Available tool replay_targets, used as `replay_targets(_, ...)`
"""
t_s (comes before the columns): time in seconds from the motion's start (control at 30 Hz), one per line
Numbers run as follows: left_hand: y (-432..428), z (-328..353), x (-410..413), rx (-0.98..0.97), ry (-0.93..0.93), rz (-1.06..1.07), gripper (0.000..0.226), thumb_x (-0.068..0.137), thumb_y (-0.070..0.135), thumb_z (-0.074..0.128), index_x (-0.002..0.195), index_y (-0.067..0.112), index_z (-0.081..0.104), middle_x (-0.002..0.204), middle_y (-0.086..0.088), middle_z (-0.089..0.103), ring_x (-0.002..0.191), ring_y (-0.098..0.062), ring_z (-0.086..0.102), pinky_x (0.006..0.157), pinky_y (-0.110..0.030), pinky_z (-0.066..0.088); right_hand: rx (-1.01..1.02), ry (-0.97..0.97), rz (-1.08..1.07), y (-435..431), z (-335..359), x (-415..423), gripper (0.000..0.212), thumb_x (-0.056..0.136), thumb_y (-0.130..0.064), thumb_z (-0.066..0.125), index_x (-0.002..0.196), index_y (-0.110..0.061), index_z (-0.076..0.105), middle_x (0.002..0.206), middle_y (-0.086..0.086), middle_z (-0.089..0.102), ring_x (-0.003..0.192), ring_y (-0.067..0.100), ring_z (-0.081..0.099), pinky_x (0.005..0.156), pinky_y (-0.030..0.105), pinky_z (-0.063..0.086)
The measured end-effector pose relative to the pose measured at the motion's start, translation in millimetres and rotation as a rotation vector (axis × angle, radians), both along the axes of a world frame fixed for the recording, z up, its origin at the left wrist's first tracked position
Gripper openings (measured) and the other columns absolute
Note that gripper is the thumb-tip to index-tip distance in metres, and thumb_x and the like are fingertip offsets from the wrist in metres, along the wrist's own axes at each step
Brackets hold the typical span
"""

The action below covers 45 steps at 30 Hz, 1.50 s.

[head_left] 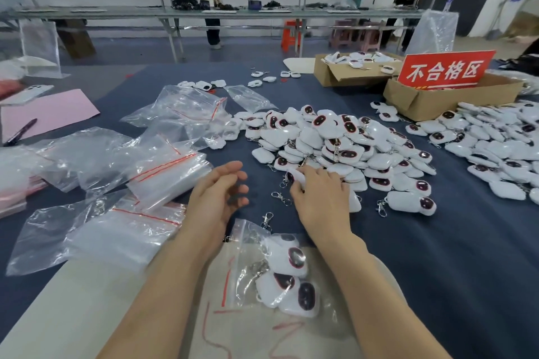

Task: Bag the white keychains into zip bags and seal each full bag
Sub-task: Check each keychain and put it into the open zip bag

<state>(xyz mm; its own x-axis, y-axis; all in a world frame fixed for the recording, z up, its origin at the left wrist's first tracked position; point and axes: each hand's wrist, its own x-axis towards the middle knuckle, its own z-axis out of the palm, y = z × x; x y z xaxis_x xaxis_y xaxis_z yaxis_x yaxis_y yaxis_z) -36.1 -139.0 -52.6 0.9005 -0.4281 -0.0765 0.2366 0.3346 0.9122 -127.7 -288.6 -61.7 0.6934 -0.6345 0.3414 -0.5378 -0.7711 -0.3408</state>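
The right grip (320, 198) lay at the near edge of the keychain pile (335, 140), thumb and forefinger pinching one white keychain (297, 176). The left grip (217, 198) hovered just beside it above the dark blue worktop (437, 256), fingers spread loosely and holding nothing. Between the forearms lay a zip bag (280, 268) with a few keychains inside; whether its red-lined mouth was sealed could not be told. Empty zip bags (163, 172) were heaped to the left. A second pile (501, 148) spread on the right, by a cardboard box (437, 99) carrying a red sign (446, 71).
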Motion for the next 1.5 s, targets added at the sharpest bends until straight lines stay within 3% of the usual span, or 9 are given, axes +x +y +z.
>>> replay_targets(0.13,-1,-4,-5,0.072,-0.104,-0.044,0.027,0.1,0.009,0.056,0.095,0.024,0.078,0.086,0.001,0.073,0.068,-0.011,0.064,0.057,-0.022,0.053,0.538,-0.365,0.252,-2,9,-5,0.008,0.1,-0.034,0.057,0.098,-0.04,0.062,0.093,-0.006,0.07,0.09,0.012,0.061,0.081,0.026,0.049)
replay_targets(0.27,1,-5,-9,0.116,-0.254,-0.083,0.017,0.1,0.025,0.062,0.102,0.035,0.077,0.097,0.004,0.075,0.079,-0.01,0.069,0.065,-0.022,0.055,0.951,-0.495,0.476,2,14,2,0.019,0.095,-0.022,0.069,0.101,-0.039,0.063,0.094,-0.015,0.077,0.09,-0.003,0.07,0.074,0.007,0.048)
replay_targets(0.4,5,-5,-15,0.173,-0.418,-0.173,0.018,0.096,0.031,0.067,0.111,0.038,0.073,0.106,0.003,0.076,0.09,-0.012,0.072,0.073,-0.023,0.058,0.97,-0.484,0.56,7,6,6,0.021,0.092,-0.018,0.073,0.103,-0.035,0.067,0.101,-0.012,0.076,0.098,0.002,0.07,0.081,0.019,0.056)
replay_targets(0.73,-1,-10,-16,0.309,-0.593,-0.021,0.028,0.098,0.021,0.062,0.105,0.047,0.069,0.101,0.013,0.075,0.096,-0.011,0.071,0.082,-0.035,0.059,0.761,-0.519,0.595,15,-2,4,0.02,0.098,-0.029,0.064,0.11,-0.045,0.067,0.103,-0.02,0.073,0.096,0.008,0.07,0.085,0.043,0.06)
replay_targets(0.97,-2,-9,-20,0.363,-0.623,-0.028,0.027,0.1,0.017,0.061,0.104,0.043,0.069,0.092,0.012,0.074,0.082,-0.006,0.067,0.077,-0.02,0.052,0.684,-0.509,0.554,17,-4,4,0.02,0.1,-0.02,0.06,0.107,-0.039,0.062,0.096,-0.019,0.07,0.092,0.0,0.065,0.08,0.015,0.05)
replay_targets(1.1,-4,-11,-21,0.465,-0.672,-0.018,0.02,0.102,0.017,0.058,0.107,0.035,0.066,0.08,0.024,0.068,0.067,0.003,0.058,0.064,-0.01,0.042,0.7,-0.432,0.541,18,-5,6,0.017,0.103,-0.024,0.056,0.104,-0.041,0.056,0.097,-0.017,0.067,0.095,-0.002,0.062,0.082,0.012,0.047)
replay_targets(1.27,-2,-8,-20,0.493,-0.694,-0.017,0.018,0.104,0.026,0.055,0.117,0.03,0.066,0.077,0.024,0.067,0.07,0.001,0.061,0.064,-0.012,0.046,0.959,-0.477,0.551,16,0,7,0.015,0.101,-0.017,0.06,0.106,-0.029,0.067,0.095,-0.006,0.074,0.089,0.01,0.073,0.081,0.03,0.061)
replay_targets(1.37,-1,-3,-22,0.422,-0.636,-0.063,0.02,0.104,0.022,0.055,0.117,0.03,0.068,0.084,0.012,0.073,0.071,-0.004,0.066,0.065,-0.02,0.055,1.133,-0.514,0.561,13,5,4,0.015,0.098,-0.014,0.064,0.103,-0.025,0.073,0.094,-0.001,0.078,0.087,0.013,0.075,0.075,0.023,0.06)
replay_targets(1.5,0,0,-23,0.365,-0.575,-0.093,0.019,0.102,0.017,0.059,0.114,0.025,0.071,0.094,0.005,0.076,0.075,-0.008,0.07,0.067,-0.014,0.053,1.216,-0.512,0.545,12,8,1,0.012,0.096,-0.014,0.068,0.103,-0.02,0.077,0.092,0.0,0.079,0.077,0.01,0.074,0.072,0.017,0.057)
